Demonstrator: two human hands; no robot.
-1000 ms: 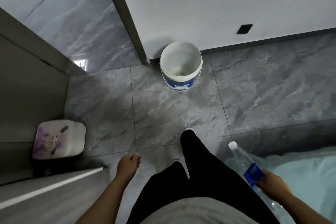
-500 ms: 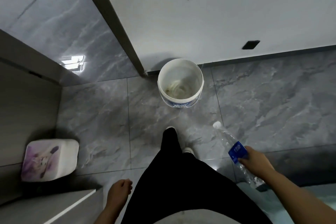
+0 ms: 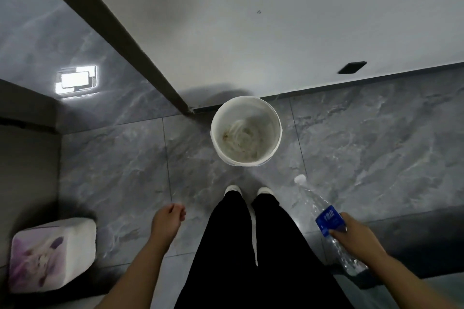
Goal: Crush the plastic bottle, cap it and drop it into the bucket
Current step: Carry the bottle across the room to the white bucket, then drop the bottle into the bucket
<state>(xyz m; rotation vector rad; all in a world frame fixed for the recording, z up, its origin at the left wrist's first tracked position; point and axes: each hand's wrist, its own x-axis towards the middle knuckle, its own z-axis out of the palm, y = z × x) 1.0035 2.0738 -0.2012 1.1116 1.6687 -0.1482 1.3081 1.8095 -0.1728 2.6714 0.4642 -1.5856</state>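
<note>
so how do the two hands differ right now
The right hand is closed around the plastic bottle near its blue label, while the left hand is loosely curled and holds nothing. The right hand sits at the right side of the legs, the left hand at their left side. Both are bare and hang low over the grey tiled floor.

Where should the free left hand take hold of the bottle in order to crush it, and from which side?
Probably the clear upper part of the bottle, between the white cap and the blue label, coming from the person's left. The right hand already grips at the label, and the neck points forward toward the bucket, so that part is bare.
</note>
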